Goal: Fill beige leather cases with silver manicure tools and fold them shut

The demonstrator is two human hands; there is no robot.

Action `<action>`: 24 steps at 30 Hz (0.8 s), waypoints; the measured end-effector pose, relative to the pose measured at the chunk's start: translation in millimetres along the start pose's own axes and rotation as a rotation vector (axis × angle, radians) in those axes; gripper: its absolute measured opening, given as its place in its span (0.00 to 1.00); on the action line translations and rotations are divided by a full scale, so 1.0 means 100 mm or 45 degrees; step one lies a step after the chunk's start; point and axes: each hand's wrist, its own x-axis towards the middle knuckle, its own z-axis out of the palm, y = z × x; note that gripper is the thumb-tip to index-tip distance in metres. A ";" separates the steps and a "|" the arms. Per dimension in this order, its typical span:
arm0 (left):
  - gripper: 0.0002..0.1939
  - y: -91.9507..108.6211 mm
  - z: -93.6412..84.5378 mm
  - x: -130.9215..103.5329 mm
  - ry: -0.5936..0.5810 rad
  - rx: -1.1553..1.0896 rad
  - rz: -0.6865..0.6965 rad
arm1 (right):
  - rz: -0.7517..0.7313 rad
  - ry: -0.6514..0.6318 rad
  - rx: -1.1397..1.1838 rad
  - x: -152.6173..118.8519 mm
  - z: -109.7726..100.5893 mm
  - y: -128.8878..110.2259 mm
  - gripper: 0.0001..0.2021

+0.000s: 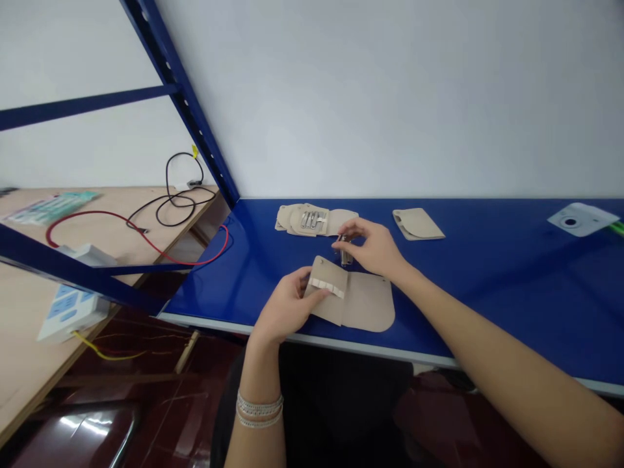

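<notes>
My left hand (287, 304) grips the edge of an unfolded beige case (368, 302), its thumb pressed on the front. A white elastic strip with loops runs across the case's left panel, and a snap button shows at its top corner. Just above the case, my right hand (373, 247) pinches small shiny metal nail clippers (346, 255); fingers cover part of them, so their number is unclear. Behind my hands lies a stack of beige cases (295, 218), the top one spread out with several metal clippers (311, 220) in its loops.
A folded beige case (419, 224) lies farther right on the blue table (487, 279). A pale packet with a dark round mark (582, 219) is at the far right. At left stand a blue metal frame (188, 97), a wooden table (29, 260), cables and a power strip (73, 311).
</notes>
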 end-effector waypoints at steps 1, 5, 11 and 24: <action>0.23 0.01 0.01 0.00 0.002 -0.027 -0.006 | 0.010 0.031 0.093 -0.01 -0.01 -0.04 0.12; 0.25 0.04 0.05 0.01 0.037 -0.085 -0.054 | 0.136 -0.053 0.416 -0.07 -0.01 -0.19 0.17; 0.22 0.05 0.10 0.01 0.036 -0.065 -0.066 | 0.248 -0.288 0.417 -0.15 0.07 -0.30 0.17; 0.19 0.03 0.10 0.01 0.040 -0.032 -0.060 | 0.257 -0.305 0.429 -0.16 0.10 -0.30 0.14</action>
